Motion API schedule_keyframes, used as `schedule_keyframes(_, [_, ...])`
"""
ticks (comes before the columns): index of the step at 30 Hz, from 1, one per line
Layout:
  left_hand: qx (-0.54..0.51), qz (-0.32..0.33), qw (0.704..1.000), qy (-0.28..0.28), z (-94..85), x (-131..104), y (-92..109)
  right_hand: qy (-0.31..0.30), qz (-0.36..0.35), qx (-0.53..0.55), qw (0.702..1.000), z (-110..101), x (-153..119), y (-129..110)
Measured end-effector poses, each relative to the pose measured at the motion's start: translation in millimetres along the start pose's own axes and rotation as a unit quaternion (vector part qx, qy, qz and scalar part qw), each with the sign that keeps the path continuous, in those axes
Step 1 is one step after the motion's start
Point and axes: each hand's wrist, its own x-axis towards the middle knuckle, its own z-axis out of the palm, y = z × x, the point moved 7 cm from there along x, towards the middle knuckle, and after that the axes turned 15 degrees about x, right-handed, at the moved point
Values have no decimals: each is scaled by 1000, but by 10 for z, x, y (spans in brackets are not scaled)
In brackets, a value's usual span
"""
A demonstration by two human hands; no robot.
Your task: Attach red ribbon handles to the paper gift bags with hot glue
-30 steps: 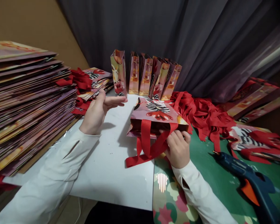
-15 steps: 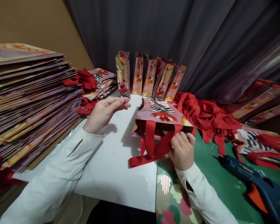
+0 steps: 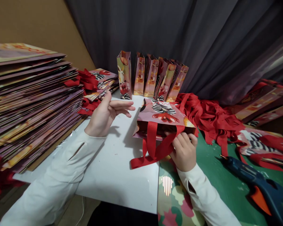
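A paper gift bag (image 3: 163,116) with a zebra-striped print lies on its side, its mouth facing me. Red ribbon handles (image 3: 152,141) hang out of that mouth and trail onto the white board. My right hand (image 3: 184,150) grips the bag's right edge by the opening, its fingertips partly hidden inside and behind the ribbon. To the left of the bag, my left hand (image 3: 106,116) hovers above the board with thumb raised and fingers spread, touching nothing.
Folded bags form a tall stack (image 3: 33,110) at left. Several bags (image 3: 151,77) stand upright at the back before a dark curtain (image 3: 141,28). Red ribbons (image 3: 209,116) are heaped at right. A blue glue gun (image 3: 254,179) lies on the green mat (image 3: 212,166).
My left thumb has lifted away from the fingers, which have spread apart. My right hand and the bag have stayed in place.
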Motion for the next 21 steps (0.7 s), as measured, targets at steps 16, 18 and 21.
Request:
schedule_keyframes(16, [-102,-114,988,12,1,-2,-146,-6,5,11,1000,16,-23,17])
schedule_keyframes(18, [-95,-112,989,14,2,3,-151,-7,4,10,1000,14,-19,15])
schedule_keyframes(21, [-68,-87,994,23,-5,8,-140,-8,3,9,1000,8,-9,11])
